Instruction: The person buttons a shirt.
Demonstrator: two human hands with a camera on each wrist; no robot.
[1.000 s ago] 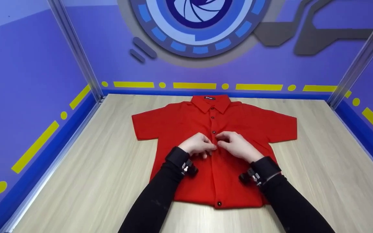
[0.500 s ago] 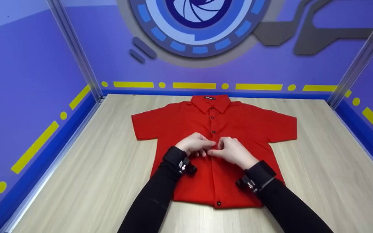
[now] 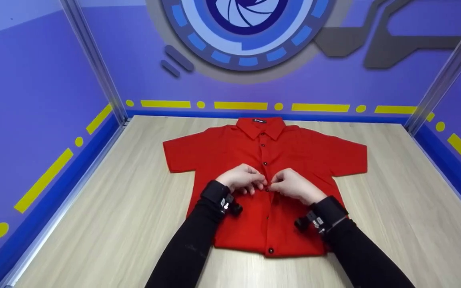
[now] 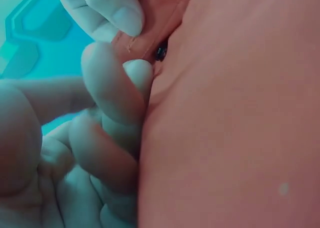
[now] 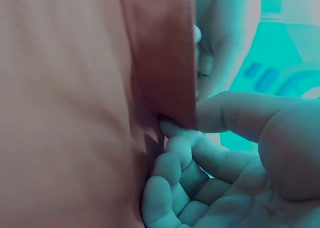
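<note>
A red short-sleeved button-up shirt (image 3: 230,224) lies front up, collar at the far side. Near mid-front, my left hand (image 3: 240,179) has its fingers curled in at the fabric by the opening. In the left wrist view its foremost fingertip is right at a dark button (image 4: 161,51). My right hand (image 3: 296,187) pinches the front placket (image 5: 162,53) between thumb and forefinger, lifting its edge. A buttonhole (image 4: 130,44) shows on that strip, close to the right thumb. The button in the head view (image 3: 267,190) sits between both hands.
The shirt rests on a light wooden table (image 3: 106,200). More dark buttons run along the front, one at the hem (image 3: 271,251). Purple-blue panels (image 3: 26,100) with yellow marks and metal posts (image 3: 94,60) enclose the table's back and sides.
The right hand reached left toward the left hand, then drew back slightly, its fingers now pinching. The button between the hands and a lower one have come into sight.
</note>
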